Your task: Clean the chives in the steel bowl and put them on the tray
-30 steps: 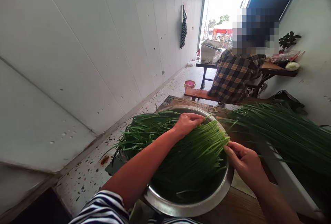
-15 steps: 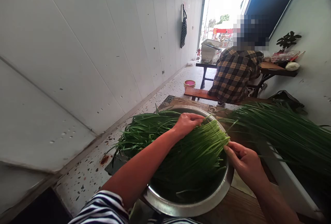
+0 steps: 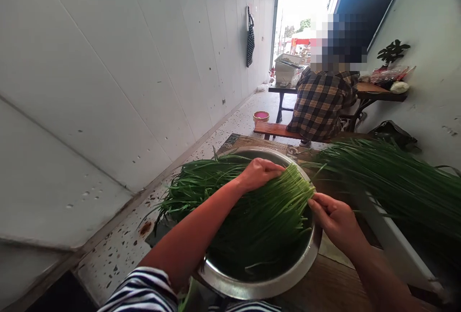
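A thick bundle of garlic chives (image 3: 266, 216) lies across a steel basin (image 3: 259, 292). Its pale cut ends point right, and the leafy tips hang over the left rim. My left hand (image 3: 258, 174) reaches over the bundle, fingers closed on the chives near the far side of the pale ends. At the right rim, my right hand (image 3: 333, 213) pinches the cut ends between thumb and fingers. Some fingertips of both hands are hidden, and the basin's bottom is in shadow.
More long chives (image 3: 396, 173) lie at the right, over a white crate (image 3: 396, 245). A wooden tabletop (image 3: 338, 283) supports the basin. Ahead, a person in a plaid shirt (image 3: 320, 103) sits on a red bench (image 3: 273, 130). A pink-filled bucket (image 3: 261, 116) stands on the floor.
The single stalk that stuck out by my left fingers no longer shows there, and the pale ends look more even. Both hands stay on the bundle; the whole view has shifted slightly.
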`<action>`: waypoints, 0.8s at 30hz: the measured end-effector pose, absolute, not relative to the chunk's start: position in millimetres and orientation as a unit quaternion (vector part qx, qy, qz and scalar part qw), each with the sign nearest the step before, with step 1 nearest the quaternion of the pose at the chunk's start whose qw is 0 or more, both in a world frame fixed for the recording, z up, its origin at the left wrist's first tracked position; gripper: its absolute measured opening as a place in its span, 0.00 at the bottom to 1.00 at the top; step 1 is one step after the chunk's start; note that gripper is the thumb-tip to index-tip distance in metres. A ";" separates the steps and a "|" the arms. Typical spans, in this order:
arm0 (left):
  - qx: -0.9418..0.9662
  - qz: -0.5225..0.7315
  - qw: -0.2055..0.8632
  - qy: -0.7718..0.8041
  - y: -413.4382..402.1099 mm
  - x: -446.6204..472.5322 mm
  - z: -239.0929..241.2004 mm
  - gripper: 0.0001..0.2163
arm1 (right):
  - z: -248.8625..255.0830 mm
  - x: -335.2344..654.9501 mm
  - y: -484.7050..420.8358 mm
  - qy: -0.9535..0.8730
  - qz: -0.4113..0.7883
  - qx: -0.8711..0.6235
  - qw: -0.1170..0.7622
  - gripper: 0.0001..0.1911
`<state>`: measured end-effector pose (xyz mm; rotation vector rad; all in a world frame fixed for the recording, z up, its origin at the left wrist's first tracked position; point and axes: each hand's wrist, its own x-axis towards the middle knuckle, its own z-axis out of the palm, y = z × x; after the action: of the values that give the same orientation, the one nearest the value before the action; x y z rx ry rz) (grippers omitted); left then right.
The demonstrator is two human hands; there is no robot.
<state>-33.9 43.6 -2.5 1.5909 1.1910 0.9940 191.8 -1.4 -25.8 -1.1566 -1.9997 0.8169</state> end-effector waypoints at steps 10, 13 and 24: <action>0.575 0.365 0.602 0.416 24.3 -40.2 15.9 0.17 | -26.4 195.9 -16.7 -0.796 0.239 -0.417 0.367 0.15; 0.565 0.378 0.594 0.431 24.0 -40.2 15.1 0.15 | -20.3 206.2 -31.0 -0.790 0.233 -0.435 0.364 0.15; 0.611 0.344 0.570 0.429 8.9 -35.4 22.9 0.15 | -6.8 210.3 -65.8 -0.768 0.226 -0.453 0.393 0.15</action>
<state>-35.4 8.9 22.9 1.4337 1.0060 0.8064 210.3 -65.8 -6.8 -1.1505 -1.9486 0.5731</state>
